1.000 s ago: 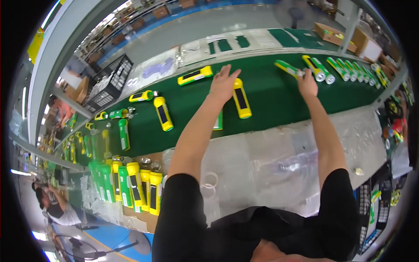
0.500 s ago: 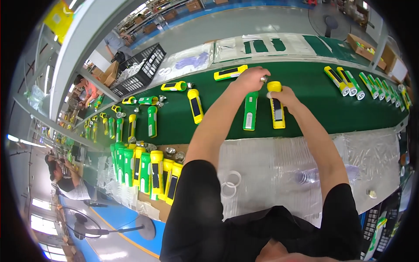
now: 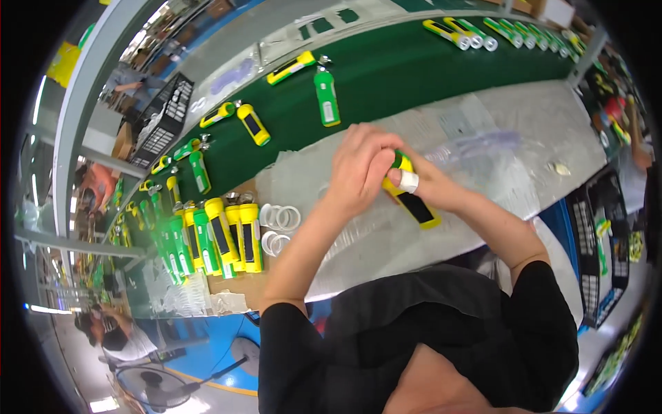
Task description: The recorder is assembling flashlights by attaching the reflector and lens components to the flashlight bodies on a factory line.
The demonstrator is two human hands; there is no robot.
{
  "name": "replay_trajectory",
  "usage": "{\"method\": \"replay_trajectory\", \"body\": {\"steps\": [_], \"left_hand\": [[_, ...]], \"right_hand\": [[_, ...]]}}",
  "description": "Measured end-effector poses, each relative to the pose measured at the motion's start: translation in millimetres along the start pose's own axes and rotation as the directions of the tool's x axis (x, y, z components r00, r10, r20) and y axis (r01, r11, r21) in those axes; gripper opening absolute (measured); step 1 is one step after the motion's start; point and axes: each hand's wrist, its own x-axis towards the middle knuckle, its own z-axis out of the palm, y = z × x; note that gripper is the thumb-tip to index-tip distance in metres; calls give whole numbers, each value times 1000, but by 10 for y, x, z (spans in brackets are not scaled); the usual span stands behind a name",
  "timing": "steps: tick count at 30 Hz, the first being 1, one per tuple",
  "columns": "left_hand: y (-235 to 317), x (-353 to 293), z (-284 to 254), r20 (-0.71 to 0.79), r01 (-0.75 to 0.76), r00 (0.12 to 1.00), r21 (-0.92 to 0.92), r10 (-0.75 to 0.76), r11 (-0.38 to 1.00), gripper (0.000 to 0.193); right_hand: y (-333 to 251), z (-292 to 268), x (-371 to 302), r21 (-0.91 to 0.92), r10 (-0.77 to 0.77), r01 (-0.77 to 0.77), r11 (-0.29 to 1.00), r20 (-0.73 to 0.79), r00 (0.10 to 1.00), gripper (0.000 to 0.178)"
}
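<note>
Both my hands are together around a yellow flashlight with a black panel (image 3: pixel 417 209), held tilted over the plastic-covered bench. My left hand (image 3: pixel 357 169) is closed over its head end, hiding most of it. My right hand (image 3: pixel 433 185), with white tape around one digit, grips the flashlight just below. A bit of green shows between the hands. Beyond them, a green flashlight (image 3: pixel 327 98) lies on the green belt (image 3: pixel 386 83), with a small shiny part (image 3: pixel 324 62) at its top. A yellow-and-green flashlight (image 3: pixel 291 67) lies to its left, and a yellow one (image 3: pixel 253 125) farther left.
Several green and yellow flashlights (image 3: pixel 219 231) are grouped at the left, beside white rings (image 3: pixel 283 218). Flashlights with lens heads (image 3: pixel 476 38) lie in a row at the far right. A metal post (image 3: pixel 79 103) rises at left, near a black crate (image 3: pixel 162 121). Other people work beyond.
Both hands have come back from the belt toward me, bringing the yellow flashlight over the bench. My left hand has moved onto its head end. The view has shifted and tilted.
</note>
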Motion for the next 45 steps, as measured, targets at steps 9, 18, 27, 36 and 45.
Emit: {"method": "replay_trajectory", "body": {"steps": [9, 18, 27, 36, 45], "left_hand": [[423, -543, 424, 49, 52, 998, -194, -43, 980, 64], [-423, -531, 1018, 99, 277, 951, 154, -293, 949, 51], [-489, -553, 883, 93, 265, 960, 7, -265, 964, 51], [526, -729, 263, 13, 36, 999, 32, -36, 999, 37], [460, -897, 189, -84, -26, 996, -107, 17, 994, 33]], "right_hand": [[267, 337, -616, 205, -22, 41, 978, -94, 995, 36], [181, -40, -918, 287, 42, 51, 957, -308, 950, 37], [188, -98, -920, 246, 46, 19, 969, -256, 966, 45], [138, 260, -754, 244, -19, 24, 970, -23, 1000, 40], [332, 416, -581, 170, -72, 54, 984, 104, 992, 39]]}}
